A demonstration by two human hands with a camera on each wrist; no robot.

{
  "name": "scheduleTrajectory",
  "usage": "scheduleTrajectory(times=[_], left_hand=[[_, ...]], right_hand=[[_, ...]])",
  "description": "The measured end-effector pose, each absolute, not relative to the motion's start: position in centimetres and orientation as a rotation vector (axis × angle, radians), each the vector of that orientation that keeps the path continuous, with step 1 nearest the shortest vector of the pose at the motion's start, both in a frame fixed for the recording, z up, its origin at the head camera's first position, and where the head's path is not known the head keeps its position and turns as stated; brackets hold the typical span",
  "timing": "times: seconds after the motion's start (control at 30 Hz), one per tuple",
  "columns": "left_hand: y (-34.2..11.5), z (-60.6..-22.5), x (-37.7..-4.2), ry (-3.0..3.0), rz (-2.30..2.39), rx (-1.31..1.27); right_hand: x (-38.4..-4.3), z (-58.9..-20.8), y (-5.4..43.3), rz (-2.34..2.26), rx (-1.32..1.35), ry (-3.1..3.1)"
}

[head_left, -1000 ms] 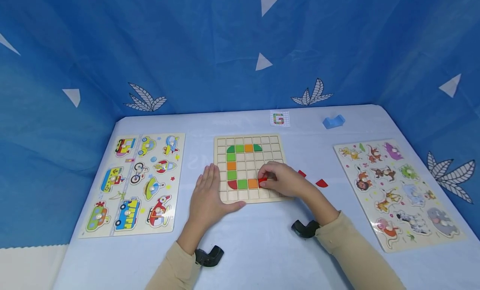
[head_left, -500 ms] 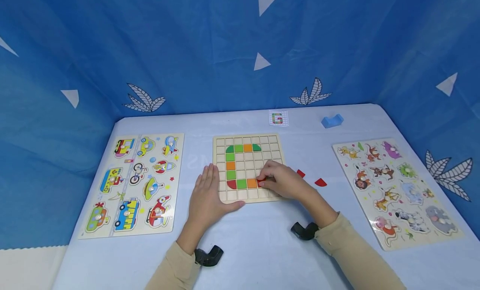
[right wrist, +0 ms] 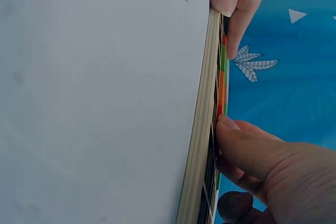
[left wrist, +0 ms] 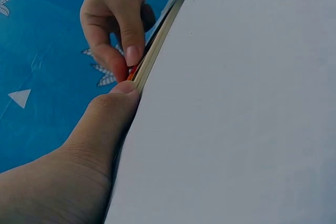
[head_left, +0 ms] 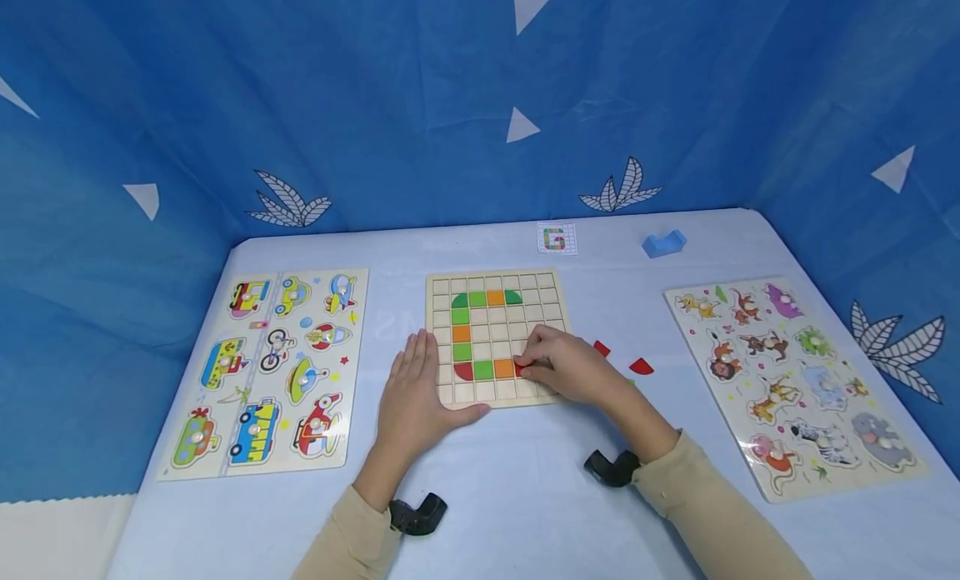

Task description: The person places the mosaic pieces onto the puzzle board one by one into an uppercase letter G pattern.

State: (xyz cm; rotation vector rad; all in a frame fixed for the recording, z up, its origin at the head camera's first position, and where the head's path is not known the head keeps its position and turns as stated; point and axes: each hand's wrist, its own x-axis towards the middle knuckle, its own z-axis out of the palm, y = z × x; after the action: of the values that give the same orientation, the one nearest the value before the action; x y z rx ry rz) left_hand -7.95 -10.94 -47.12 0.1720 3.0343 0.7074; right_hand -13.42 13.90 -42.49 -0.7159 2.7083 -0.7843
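Observation:
A wooden grid board (head_left: 491, 348) lies mid-table with green, orange and red tiles set in a C-like outline. My left hand (head_left: 408, 405) rests against its left side, fingers straight, with the thumb (left wrist: 102, 116) along the front edge. Over the bottom row, my right hand (head_left: 566, 365) pinches a red tile (head_left: 518, 369) between thumb and index finger, right beside an orange tile (head_left: 504, 368). The fingertips cover most of that red tile; a sliver of it shows in the right wrist view. In that view the board's front edge (right wrist: 202, 108) is seen side-on.
Two loose red tiles, one square-like (head_left: 602, 347) and one quarter-round (head_left: 641, 367), lie right of the board. A pattern card (head_left: 557, 239) and a blue holder (head_left: 664, 243) are at the back. A vehicle puzzle (head_left: 300, 430) stands left, an animal puzzle (head_left: 731, 397) right.
The red tile in my right hand has come down into line with the bottom row, and the fingers have moved slightly left with it. My left hand has stayed against the board.

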Motion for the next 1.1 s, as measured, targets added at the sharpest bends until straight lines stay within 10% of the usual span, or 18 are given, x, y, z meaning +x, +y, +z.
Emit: scheduleTrajectory(times=[1.1], left_hand=[[-11.0,-47.5,-8.0,3.048,0.704,0.169]], right_hand=[[-11.5,-41.0,24.7,-0.802,-0.474,2.739]])
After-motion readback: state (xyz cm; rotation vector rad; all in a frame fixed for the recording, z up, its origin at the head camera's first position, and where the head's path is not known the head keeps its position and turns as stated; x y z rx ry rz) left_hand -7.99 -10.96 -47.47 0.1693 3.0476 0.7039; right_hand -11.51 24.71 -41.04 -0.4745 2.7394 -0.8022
